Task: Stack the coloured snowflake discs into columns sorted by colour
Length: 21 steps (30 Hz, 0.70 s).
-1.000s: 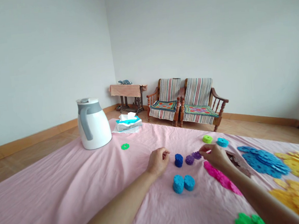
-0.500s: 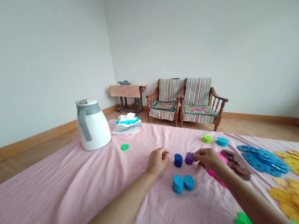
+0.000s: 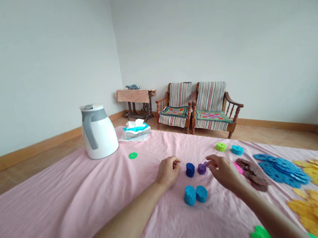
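Observation:
My left hand (image 3: pixel 168 171) rests on the pink cloth with its fingers curled closed, and nothing shows in them. Just right of it stands a short stack of dark blue notched plastic discs (image 3: pixel 190 170). A purple disc stack (image 3: pixel 202 169) stands beside that one. My right hand (image 3: pixel 222 169) is close to the purple stack's right side, fingertips pinched at a purple disc (image 3: pixel 206 163) of which only a sliver shows. Nearer to me are two light blue disc stacks (image 3: pixel 190 195), side by side, the left one taller.
Loose brown discs (image 3: pixel 253 174), blue discs (image 3: pixel 281 170) and yellow discs (image 3: pixel 317 209) lie in heaps at right. Farther back are a lime stack (image 3: pixel 221 146) and a blue stack (image 3: pixel 237 150). A white jug (image 3: pixel 101 136), a tissue pack (image 3: pixel 136 130) and a green disc (image 3: pixel 133 155) are at left.
My right hand's fingertips have come away from the top of the purple stack, with a purple disc edge now at them. The purple stack looks lower. My left hand has stayed put.

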Each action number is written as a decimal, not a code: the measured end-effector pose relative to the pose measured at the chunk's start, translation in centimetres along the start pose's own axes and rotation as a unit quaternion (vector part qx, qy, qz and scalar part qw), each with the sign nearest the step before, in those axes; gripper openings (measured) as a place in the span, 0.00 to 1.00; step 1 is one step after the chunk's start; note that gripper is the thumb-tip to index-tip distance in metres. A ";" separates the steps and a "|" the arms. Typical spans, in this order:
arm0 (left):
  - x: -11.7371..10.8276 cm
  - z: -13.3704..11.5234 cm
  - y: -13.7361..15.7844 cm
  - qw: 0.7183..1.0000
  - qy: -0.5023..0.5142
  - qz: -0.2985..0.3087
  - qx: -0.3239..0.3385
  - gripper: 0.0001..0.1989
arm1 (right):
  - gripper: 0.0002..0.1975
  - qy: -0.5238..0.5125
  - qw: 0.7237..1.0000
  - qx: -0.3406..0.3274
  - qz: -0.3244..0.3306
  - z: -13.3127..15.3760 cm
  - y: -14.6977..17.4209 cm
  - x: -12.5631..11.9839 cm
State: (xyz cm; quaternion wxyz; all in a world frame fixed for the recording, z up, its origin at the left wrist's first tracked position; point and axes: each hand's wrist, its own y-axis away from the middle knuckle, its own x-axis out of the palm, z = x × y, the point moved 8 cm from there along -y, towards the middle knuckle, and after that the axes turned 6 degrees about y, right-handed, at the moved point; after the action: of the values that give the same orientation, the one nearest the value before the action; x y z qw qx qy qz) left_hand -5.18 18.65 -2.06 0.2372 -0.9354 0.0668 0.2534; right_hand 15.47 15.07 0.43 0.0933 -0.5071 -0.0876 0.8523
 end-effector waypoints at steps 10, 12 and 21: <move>0.0 0.0 0.0 1.000 0.002 0.000 -0.003 0.11 | 0.16 0.121 0.992 -0.044 0.003 0.9 0.4 0.4; 0.0 0.0 0.0 1.000 0.002 0.000 -0.002 0.11 | 0.16 0.153 0.987 -0.044 -0.005 0.6 0.3 0.1; 0.0 -0.1 0.0 1.000 -0.007 -0.003 -0.002 0.11 | 0.19 0.235 0.967 -0.097 0.025 -0.8 0.3 2.0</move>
State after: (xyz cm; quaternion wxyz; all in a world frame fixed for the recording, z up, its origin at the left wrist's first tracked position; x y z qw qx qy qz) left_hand -5.15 18.64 -1.95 0.2367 -0.9343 0.0623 0.2590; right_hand 15.26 15.30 -1.72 0.0398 -0.7016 -0.1329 0.6990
